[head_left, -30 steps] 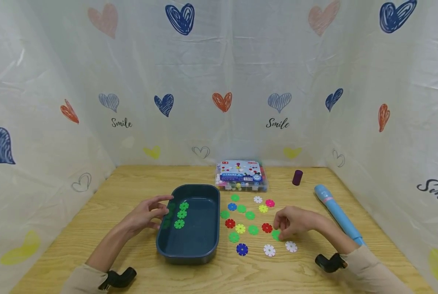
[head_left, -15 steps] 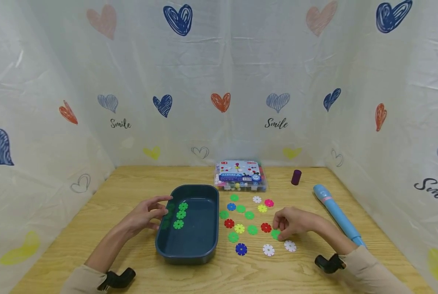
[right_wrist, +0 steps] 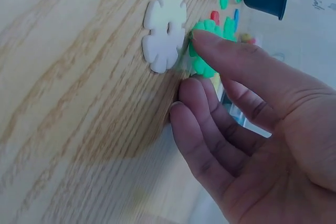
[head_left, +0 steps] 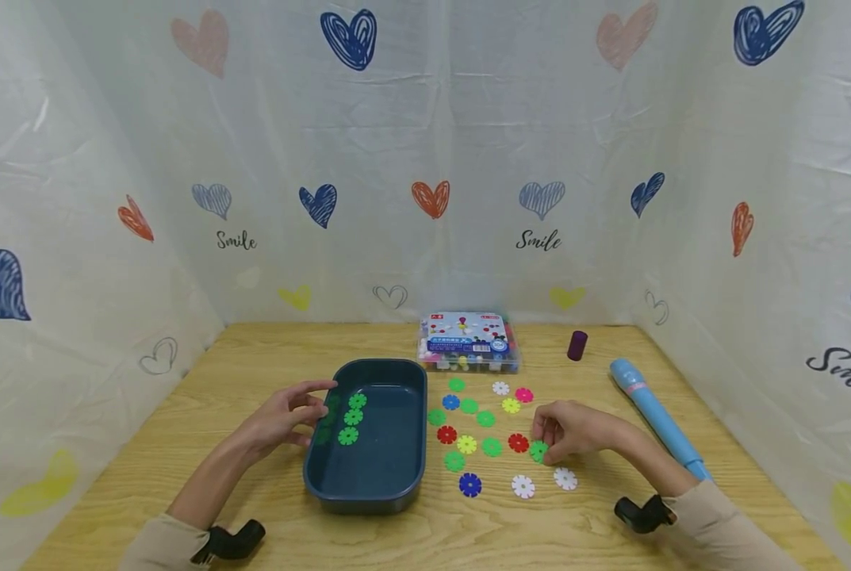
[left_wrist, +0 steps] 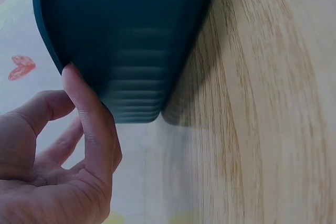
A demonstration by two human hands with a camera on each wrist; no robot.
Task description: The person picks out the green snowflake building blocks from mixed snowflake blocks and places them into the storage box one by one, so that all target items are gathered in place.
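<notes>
My left hand (head_left: pixel 275 420) is at the left side of a dark teal tray (head_left: pixel 368 484). In the left wrist view one fingertip touches the tray's rim (left_wrist: pixel 46 40), and the other fingers are loosely bent outside it. Three green notched discs (head_left: pixel 354 416) lie in a row inside the tray. My right hand (head_left: pixel 575 432) is low over the table, pinching a green notched disc (head_left: pixel 538 452) at its edge. In the right wrist view the thumb lies on that green disc (right_wrist: pixel 203 66), and the far side of the pinch is partly hidden. A white disc (right_wrist: pixel 165 30) lies close by.
Several green, yellow, red, blue, pink and white discs lie between tray and right hand, including a dark blue disc (head_left: pixel 470 484). Behind stands a clear box (head_left: pixel 468 341) with a printed lid. A purple cylinder (head_left: pixel 577 346) and a light blue microphone-like stick (head_left: pixel 661 419) are at the right.
The green disc at my right fingertips shows more fully and has shifted slightly. My left hand and the tray stay in place.
</notes>
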